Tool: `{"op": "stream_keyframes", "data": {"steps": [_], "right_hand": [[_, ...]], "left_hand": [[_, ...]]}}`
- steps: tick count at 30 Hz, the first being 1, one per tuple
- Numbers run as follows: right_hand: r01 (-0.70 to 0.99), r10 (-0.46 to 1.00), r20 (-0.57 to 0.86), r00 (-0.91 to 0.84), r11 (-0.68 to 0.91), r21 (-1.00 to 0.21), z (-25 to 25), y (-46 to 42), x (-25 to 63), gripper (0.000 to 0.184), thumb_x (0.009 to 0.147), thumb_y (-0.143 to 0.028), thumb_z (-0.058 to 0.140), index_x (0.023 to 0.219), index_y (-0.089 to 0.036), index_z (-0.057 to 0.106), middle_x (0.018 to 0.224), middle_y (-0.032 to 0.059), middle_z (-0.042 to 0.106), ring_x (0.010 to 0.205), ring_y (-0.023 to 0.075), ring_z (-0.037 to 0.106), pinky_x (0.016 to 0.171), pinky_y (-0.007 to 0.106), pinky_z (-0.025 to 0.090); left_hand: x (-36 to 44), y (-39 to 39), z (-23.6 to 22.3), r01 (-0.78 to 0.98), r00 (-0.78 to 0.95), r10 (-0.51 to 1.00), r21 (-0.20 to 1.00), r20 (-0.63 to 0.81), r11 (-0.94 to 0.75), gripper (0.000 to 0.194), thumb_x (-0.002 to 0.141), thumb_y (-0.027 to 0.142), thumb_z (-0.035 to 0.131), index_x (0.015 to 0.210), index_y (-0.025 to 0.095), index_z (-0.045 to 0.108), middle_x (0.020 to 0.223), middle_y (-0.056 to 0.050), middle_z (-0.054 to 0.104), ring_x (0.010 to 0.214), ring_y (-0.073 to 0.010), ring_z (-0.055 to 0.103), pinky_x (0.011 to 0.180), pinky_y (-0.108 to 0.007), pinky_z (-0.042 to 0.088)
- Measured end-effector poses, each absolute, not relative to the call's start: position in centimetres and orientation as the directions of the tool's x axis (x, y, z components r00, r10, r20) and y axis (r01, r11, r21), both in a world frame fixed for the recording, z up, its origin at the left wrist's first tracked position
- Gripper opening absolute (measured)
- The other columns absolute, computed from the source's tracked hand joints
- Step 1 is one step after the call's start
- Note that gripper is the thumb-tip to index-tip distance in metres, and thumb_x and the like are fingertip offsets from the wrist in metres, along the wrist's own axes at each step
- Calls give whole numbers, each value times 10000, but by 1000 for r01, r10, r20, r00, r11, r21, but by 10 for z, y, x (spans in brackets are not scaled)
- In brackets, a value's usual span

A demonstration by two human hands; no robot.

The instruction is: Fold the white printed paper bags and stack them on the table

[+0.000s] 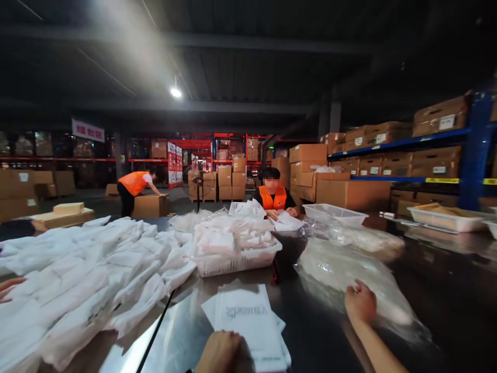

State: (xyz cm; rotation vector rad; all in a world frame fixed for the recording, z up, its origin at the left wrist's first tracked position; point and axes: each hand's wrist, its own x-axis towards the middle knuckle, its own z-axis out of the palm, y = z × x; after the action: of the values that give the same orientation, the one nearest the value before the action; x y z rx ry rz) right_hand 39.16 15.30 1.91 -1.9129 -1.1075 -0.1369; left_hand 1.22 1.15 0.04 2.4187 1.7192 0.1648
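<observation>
My left hand (220, 352) rests on the near end of a small stack of white printed bags (248, 316) lying on the steel table (182, 336). Its fingers do not show clearly. To the right, my right hand (360, 302) is curled with its fingers closed on the near edge of a heap of clear plastic bags (349, 274). Behind the white bags stands a white plastic basket (236, 261) filled with packed white items.
A big pile of white garments (89, 269) covers the table's left side, and another person's fingers (10, 287) touch it at the left edge. A person in an orange vest (274, 199) works across the table. Empty white baskets (334, 213) and cardboard boxes on blue shelving (427, 155) stand on the right.
</observation>
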Motion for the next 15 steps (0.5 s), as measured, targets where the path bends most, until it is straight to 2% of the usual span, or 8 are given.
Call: {"op": "stream_keyframes", "data": {"steps": [3, 5, 9, 12, 15], "right_hand": [[757, 691, 455, 562, -209, -619, 6, 160, 396, 478, 920, -354, 292, 1044, -94, 673, 918, 197, 689, 826, 318, 643, 698, 404, 489], [791, 730, 456, 508, -187, -582, 0, 164, 390, 437, 922, -410, 349, 981, -151, 696, 926, 154, 699, 805, 291, 647, 673, 370, 481], [838, 740, 494, 456, -171, -518, -3, 168, 384, 355, 892, -329, 418, 988, -147, 708, 1097, 170, 658, 920, 286, 638, 700, 362, 480], [853, 740, 509, 440, -169, -493, 3, 164, 389, 364, 893, -309, 396, 888, -141, 719, 1009, 169, 667, 823, 277, 636, 668, 370, 478], [889, 736, 564, 375, -111, -445, 21, 154, 387, 360, 886, -269, 378, 829, -138, 708, 965, 166, 661, 876, 283, 605, 766, 393, 468]], "left_hand": [[11, 6, 7, 920, 366, 931, 147, 4, -362, 192, 748, 160, 595, 861, 128, 746, 872, -150, 733, 829, -327, 699, 751, -386, 550], [8, 3, 10, 927, 356, 935, 126, 9, -354, 191, 756, 155, 587, 863, 137, 744, 852, -133, 735, 830, -303, 697, 753, -361, 534], [1, 7, 5, 938, 330, 943, 99, 45, -333, 332, 834, 100, 437, 973, 177, 729, 898, -104, 736, 890, -270, 687, 806, -359, 505], [-4, 15, -4, 937, 332, 941, 93, 60, -337, 385, 838, 99, 413, 1043, 222, 716, 902, -84, 731, 885, -259, 680, 805, -349, 491], [-9, 20, -8, 942, 313, 947, 101, 71, -319, 474, 850, 95, 400, 1221, 259, 645, 950, -77, 729, 890, -250, 675, 802, -336, 490]]}}
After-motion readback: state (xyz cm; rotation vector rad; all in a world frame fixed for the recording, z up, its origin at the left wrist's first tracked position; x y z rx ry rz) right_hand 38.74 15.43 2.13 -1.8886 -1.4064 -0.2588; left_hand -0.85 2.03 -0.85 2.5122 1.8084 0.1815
